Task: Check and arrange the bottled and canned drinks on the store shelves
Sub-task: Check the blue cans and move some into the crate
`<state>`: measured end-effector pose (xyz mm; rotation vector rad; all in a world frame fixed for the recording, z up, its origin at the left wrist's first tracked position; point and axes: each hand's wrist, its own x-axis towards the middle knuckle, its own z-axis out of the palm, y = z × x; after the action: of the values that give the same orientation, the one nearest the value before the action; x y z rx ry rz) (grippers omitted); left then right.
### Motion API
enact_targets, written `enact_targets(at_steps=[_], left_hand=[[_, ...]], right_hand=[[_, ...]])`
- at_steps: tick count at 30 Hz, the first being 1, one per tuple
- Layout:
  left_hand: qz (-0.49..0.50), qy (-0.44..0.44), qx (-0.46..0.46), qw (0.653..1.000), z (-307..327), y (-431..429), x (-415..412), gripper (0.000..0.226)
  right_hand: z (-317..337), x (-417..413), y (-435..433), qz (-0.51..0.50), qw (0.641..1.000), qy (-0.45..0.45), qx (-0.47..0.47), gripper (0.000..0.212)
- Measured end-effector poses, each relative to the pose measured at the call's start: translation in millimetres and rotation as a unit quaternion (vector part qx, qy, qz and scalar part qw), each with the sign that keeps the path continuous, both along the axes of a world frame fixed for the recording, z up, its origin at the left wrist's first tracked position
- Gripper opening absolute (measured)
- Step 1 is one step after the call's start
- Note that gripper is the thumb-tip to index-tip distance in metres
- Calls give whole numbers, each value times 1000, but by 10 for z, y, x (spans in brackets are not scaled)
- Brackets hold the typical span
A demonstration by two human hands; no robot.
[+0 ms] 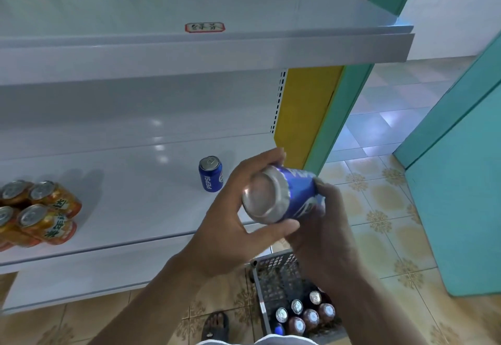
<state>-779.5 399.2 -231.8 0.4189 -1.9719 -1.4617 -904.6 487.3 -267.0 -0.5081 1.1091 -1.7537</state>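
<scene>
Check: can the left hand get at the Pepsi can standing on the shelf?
Likely yes: nothing stands between the left hand and the standing Pepsi can. But its grip is full, holding a tilted blue can with the right hand.

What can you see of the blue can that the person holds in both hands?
The blue can looks like metal, with a blue body, white lettering partly hidden, and a bare silver, dished base turned to the camera. It lies nearly on its side, in the air in front of the right end of the lower shelf. The left hand grips the base end, fingers over it and thumb under; the right hand holds the far end, which is hidden.
</scene>
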Motion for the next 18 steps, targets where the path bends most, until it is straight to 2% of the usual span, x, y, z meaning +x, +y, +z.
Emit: enact_targets(at_steps=[1, 2, 4, 6, 8, 10, 12, 14, 18], left_hand=[[10, 23, 44, 999, 15, 1, -18, 67], [31, 48, 111, 992, 39, 7, -49, 58], [71, 69, 261, 960, 64, 19, -126, 49], [80, 59, 336, 936, 26, 5, -152, 48], [80, 42, 338, 937, 31, -11, -155, 51], [79, 32, 291, 953, 43, -21, -126, 57], [70, 32, 248, 966, 65, -41, -92, 53], [70, 39, 262, 962, 78, -53, -84, 47], [69, 12, 308, 949, 67, 21, -107, 55]], right_hand=[[45, -38, 3, -3, 1000, -11, 1, 60], [96, -58, 8, -11, 1000, 24, 7, 61], [225, -100, 29, -29, 988, 154, 13, 58], [265, -119, 50, -32, 967, 251, 9, 58], [278, -144, 60, -44, 959, 279, 20, 49], [304, -151, 41, -63, 963, 260, 47, 41], [295, -148, 46, -63, 965, 246, 69, 41], [297, -129, 77, -39, 958, 276, 64, 43], [294, -139, 146, -30, 951, 308, 10, 51]])
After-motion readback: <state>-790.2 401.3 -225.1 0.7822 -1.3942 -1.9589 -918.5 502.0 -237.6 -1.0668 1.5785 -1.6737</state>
